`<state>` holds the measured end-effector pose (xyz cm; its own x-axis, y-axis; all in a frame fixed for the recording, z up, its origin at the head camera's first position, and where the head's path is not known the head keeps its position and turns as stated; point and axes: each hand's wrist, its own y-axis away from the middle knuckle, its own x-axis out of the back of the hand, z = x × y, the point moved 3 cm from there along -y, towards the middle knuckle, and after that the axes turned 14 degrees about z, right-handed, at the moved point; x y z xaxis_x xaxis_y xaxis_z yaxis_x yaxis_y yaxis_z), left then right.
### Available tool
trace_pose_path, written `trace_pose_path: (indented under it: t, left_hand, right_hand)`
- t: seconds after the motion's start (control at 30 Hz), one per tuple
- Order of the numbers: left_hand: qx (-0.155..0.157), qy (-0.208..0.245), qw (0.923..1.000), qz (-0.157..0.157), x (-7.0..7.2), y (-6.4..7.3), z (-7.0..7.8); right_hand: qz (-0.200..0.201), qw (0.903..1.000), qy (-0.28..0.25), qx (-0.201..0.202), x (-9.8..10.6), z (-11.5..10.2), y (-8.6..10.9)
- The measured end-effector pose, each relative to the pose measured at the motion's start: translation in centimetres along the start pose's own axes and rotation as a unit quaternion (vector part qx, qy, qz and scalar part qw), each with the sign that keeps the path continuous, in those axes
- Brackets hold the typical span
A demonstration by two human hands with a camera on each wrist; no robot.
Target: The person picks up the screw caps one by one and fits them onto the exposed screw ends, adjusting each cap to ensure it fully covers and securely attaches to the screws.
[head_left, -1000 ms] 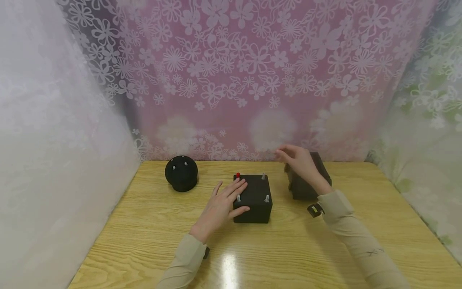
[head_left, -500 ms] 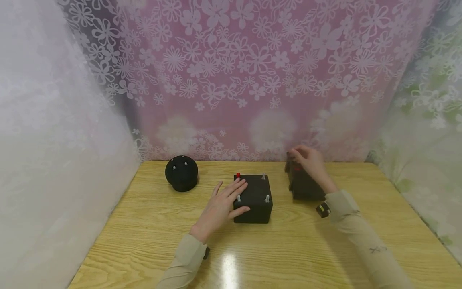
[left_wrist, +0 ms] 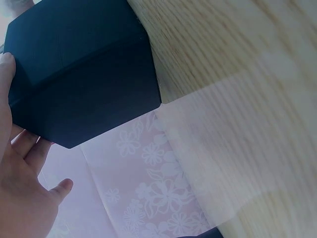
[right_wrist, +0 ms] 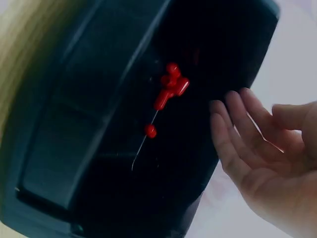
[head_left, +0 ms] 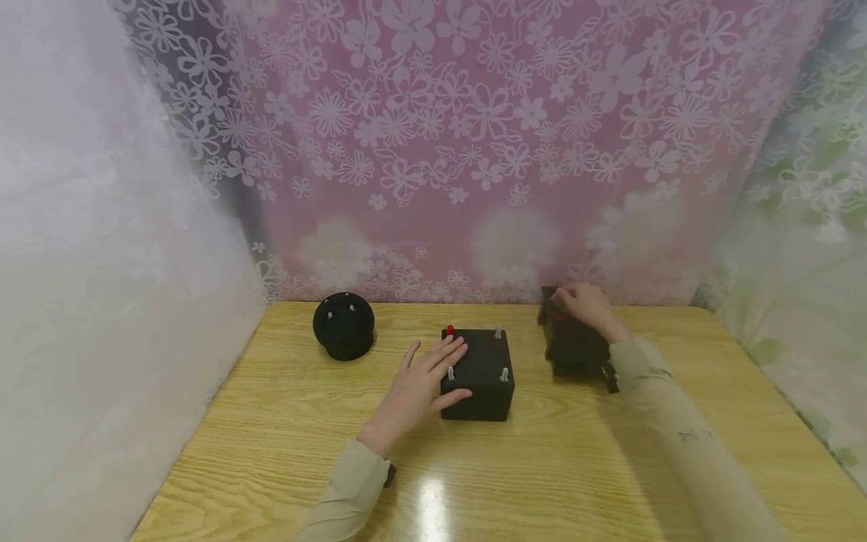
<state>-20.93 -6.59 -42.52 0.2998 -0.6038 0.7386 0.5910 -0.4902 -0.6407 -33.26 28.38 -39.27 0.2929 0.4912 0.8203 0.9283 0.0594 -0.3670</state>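
Note:
My left hand lies with its fingers spread on the top of a black box, thumb along its front face. Metal pegs stand at the box's corners; the far left one wears a red cap. In the left wrist view the black box shows its plain sides. Farther right, my right hand is over a black bin. Seen from the right wrist, several small glossy red caps lie inside the bin, and the right hand has loosely extended fingers at its edge, holding nothing.
At the back left stands a round black object with small pale pegs on top. The wooden table carries everything. A pink flowered curtain hangs behind it, with pale cloth on both sides.
My right hand has moved from beyond the bin's left edge rightward and lower, over the bin. The left hand keeps its place on the box.

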Motion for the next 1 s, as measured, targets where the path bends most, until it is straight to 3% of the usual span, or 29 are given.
trace_pose_path:
  t: [0.17, 0.43, 1.0]
  left_hand:
    - [0.004, 0.0, 0.9999, -0.009, -0.1, 0.0, 0.0]
    - [0.015, 0.002, 0.9997, -0.019, -0.3, 0.0, 0.0]
    - [-0.004, -0.005, 1.0, 0.001, -0.3, 0.0, -0.3]
  right_hand:
    - [-0.044, 0.9986, 0.028, -0.009, -0.4, 1.1, -0.6]
    - [-0.069, 0.9967, 0.041, -0.008, -1.0, 1.7, -0.6]
    - [-0.105, 0.991, 0.082, -0.014, -2.9, 3.2, -0.9]
